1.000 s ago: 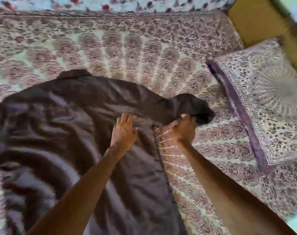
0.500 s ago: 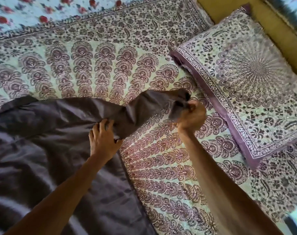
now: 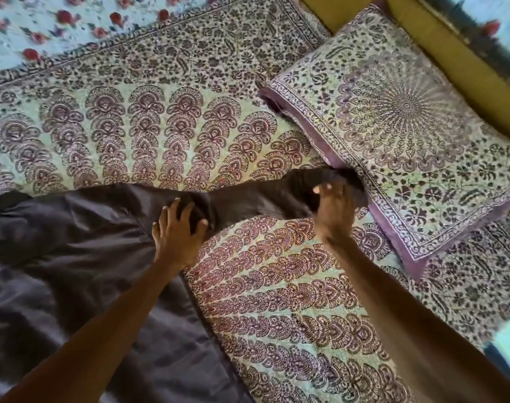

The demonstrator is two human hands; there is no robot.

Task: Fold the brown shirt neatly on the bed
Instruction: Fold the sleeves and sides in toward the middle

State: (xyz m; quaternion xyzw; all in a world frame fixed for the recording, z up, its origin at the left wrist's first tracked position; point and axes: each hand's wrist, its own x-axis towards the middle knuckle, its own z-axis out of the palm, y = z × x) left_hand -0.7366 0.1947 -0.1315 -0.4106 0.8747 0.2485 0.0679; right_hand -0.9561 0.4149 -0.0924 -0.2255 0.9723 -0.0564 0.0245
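The brown shirt (image 3: 73,257) lies spread over the left half of the patterned bedsheet (image 3: 277,301), its body wrinkled. One sleeve (image 3: 256,199) stretches out to the right, reaching the pillow's edge. My left hand (image 3: 178,228) rests with spread fingers on the shirt where the sleeve joins the body. My right hand (image 3: 333,207) is on the sleeve's end, its fingers bent down over the cloth; whether they pinch it is hidden by the back of the hand.
A pillow (image 3: 408,120) in matching print lies at the right, touching the sleeve's end. A mustard-coloured surface (image 3: 451,45) runs behind it. A floral sheet (image 3: 73,21) shows at the top left. The bed's edge is at the bottom right.
My right hand has carried the sleeve's end outward to the right and laid it down near the pillow. The sleeve now lies straighter. My left hand has stayed at the shoulder.
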